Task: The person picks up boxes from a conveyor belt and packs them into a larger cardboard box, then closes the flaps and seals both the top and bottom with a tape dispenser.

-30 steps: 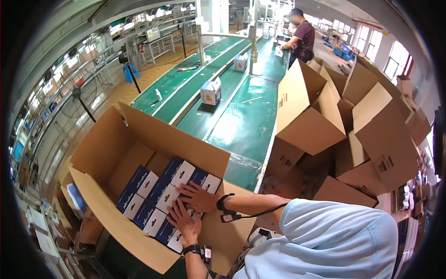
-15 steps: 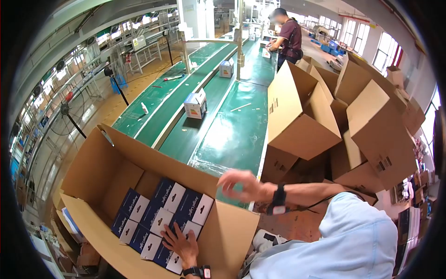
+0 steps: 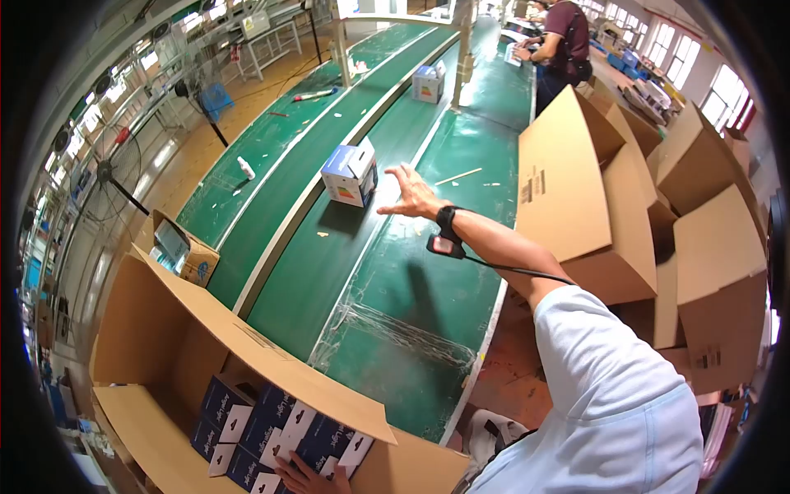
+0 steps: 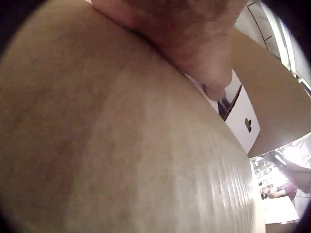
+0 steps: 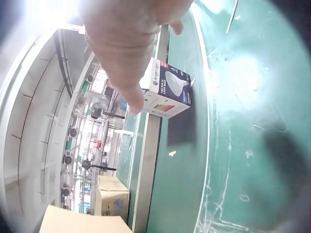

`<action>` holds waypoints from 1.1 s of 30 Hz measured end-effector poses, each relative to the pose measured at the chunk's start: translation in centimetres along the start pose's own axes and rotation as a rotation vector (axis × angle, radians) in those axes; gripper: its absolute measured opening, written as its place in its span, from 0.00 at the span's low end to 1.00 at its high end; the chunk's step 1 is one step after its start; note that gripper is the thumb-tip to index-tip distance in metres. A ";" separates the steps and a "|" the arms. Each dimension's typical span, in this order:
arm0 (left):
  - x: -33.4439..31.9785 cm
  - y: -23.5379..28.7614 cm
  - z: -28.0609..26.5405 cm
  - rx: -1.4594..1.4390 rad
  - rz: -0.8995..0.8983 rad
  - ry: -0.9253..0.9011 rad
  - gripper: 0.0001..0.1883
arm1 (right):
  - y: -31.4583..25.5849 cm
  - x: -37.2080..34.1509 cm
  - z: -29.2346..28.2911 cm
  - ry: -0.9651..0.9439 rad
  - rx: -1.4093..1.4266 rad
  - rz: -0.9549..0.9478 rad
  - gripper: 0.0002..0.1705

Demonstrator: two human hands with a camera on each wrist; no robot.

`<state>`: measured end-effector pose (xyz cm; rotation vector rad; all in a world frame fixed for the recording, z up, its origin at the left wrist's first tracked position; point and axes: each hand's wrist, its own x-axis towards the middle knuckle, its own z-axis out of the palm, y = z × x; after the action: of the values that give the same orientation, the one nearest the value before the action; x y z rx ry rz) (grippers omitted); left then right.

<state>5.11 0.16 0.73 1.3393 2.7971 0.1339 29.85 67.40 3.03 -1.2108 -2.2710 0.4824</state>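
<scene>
My right hand [image 3: 414,195] reaches over the green conveyor with fingers spread, just right of a white and blue LED bulb box [image 3: 349,173]. In the right wrist view, the hand [image 5: 126,43] is above and partly in front of that bulb box [image 5: 167,90]; nothing is in its grasp. My left hand [image 3: 311,477] rests with extended fingers on blue and white "Angel Light" boxes [image 3: 271,412] standing in rows inside a large open carton [image 3: 271,354]. The left wrist view shows the hand [image 4: 194,43] behind a cardboard wall, its thumb by a white box end [image 4: 245,119].
Another bulb box [image 3: 429,83] sits farther up the conveyor. Open empty cartons [image 3: 568,189] are stacked to the right. A small opened carton [image 3: 197,262] and a white bottle [image 3: 246,169] are on the left side. A person [image 3: 568,41] works at the far end.
My right hand has left the packed boxes and swung forward over the conveyor to the bulb box. The left hand stays on the packed boxes. The head view has shifted toward the conveyor.
</scene>
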 end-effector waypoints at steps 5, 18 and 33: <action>0.1 0.7 -0.6 -0.041 -0.010 0.026 0.60 | 1.6 7.0 3.1 -0.021 -0.008 0.019 0.73; 0.6 1.3 -1.6 -0.022 -0.006 0.001 0.59 | 0.6 14.4 8.4 -0.206 -0.238 -0.083 0.53; 0.2 1.6 -1.7 -0.172 -0.069 0.074 0.55 | -19.7 3.8 -8.0 0.224 0.867 0.039 0.32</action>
<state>6.13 1.19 2.61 1.2227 2.8104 0.4197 19.91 60.56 20.93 -0.7938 -1.5523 1.1278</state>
